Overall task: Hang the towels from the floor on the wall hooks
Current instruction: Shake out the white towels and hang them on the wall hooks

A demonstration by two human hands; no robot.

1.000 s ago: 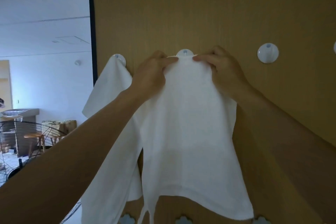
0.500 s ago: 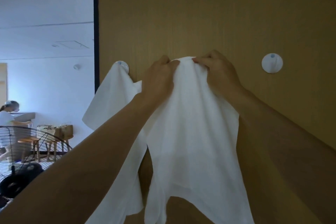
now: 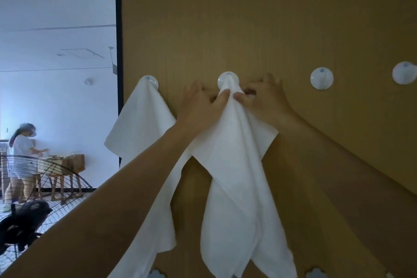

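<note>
On the wooden wall (image 3: pixel 248 18) the white towel (image 3: pixel 234 165) draped from its gathered top, which the left hand (image 3: pixel 198 108) and right hand (image 3: pixel 266 101) pinched between thumb and fingers just below the hook (image 3: pixel 228 79), so releasing gently would likely leave it seated.

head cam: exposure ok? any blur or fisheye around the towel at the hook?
Head view: bright room at left outshines the wooden wall, which reads dim; forearms shaded. The middle towel is not blown out, folds show. Left hand and right hand look sharp at the middle hook; wide-angle stretch swells the forearms near the lower edge.
</note>
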